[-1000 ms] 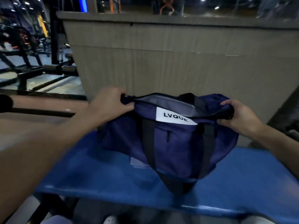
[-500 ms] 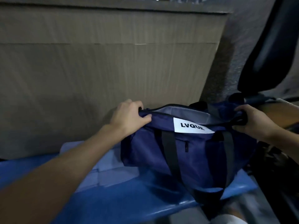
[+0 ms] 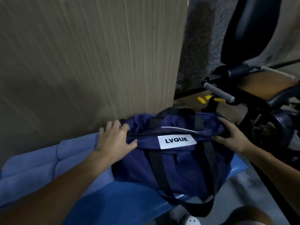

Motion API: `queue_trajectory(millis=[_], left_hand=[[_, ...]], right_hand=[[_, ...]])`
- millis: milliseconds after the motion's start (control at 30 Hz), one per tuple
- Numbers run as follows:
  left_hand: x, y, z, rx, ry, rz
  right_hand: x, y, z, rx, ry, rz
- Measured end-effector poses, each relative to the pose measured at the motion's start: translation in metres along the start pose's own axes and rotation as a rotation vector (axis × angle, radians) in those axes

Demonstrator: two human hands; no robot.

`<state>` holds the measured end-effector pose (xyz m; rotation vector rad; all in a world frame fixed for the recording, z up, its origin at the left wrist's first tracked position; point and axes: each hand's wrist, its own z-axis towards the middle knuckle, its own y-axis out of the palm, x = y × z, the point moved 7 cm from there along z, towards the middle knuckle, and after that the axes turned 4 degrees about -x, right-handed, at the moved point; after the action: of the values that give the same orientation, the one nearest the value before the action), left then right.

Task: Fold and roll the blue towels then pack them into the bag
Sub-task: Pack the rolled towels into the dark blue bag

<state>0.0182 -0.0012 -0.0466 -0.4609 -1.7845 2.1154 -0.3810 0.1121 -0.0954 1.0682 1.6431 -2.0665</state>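
In the head view, we see the bag (image 3: 183, 163) standing on the bench (image 3: 121, 200), close against the panel (image 3: 89, 62), with its white label turned to us. Our left hand (image 3: 113, 140) lies on the left end of the bag; the fingers are spread and nearly straight over the top edge, the thumb rests on the front side, and they close around nothing. Our right hand (image 3: 232, 138) holds the right end, with the fingers curled over the fabric there. The top of the bag shows only a narrow slit with a pale line of lining, so we judge it is hardly open. The towels (image 3: 40, 164) lie on the bench just beside the bag, on its left and partly under our left forearm; they look flat, not rolled, though the light is dim. We think the step in hand is setting the bag in place before the towel work. The next move asks us to let go of the bag, take one towel and fold it on the free part of the bench.
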Motion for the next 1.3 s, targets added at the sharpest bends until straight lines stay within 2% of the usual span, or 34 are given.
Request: queue_trajectory(millis=[100, 233, 1033, 1133, 1233, 1300], left_hand=[[-0.011, 0.011, -0.006, -0.005, 0.001, 0.035], [-0.028, 0.014, -0.015, -0.047, -0.053, 0.043], [-0.122, -0.002, -0.071, -0.041, -0.173, 0.139], [-0.124, -0.004, -0.077, -0.047, -0.172, 0.112], [-0.123, -0.007, -0.084, -0.039, -0.126, 0.043], [-0.123, -0.009, -0.091, -0.039, -0.097, -0.008]], right_hand=[[0.013, 0.028, -0.013, 0.026, 0.104, 0.176], [0.003, 0.048, -0.015, 0.023, 0.117, 0.225], [-0.082, 0.122, -0.038, -0.167, 0.082, 0.259], [-0.086, 0.123, -0.042, -0.189, 0.101, 0.195], [-0.084, 0.114, -0.046, -0.166, 0.132, -0.062], [-0.092, 0.107, -0.050, -0.141, 0.099, -0.132]])
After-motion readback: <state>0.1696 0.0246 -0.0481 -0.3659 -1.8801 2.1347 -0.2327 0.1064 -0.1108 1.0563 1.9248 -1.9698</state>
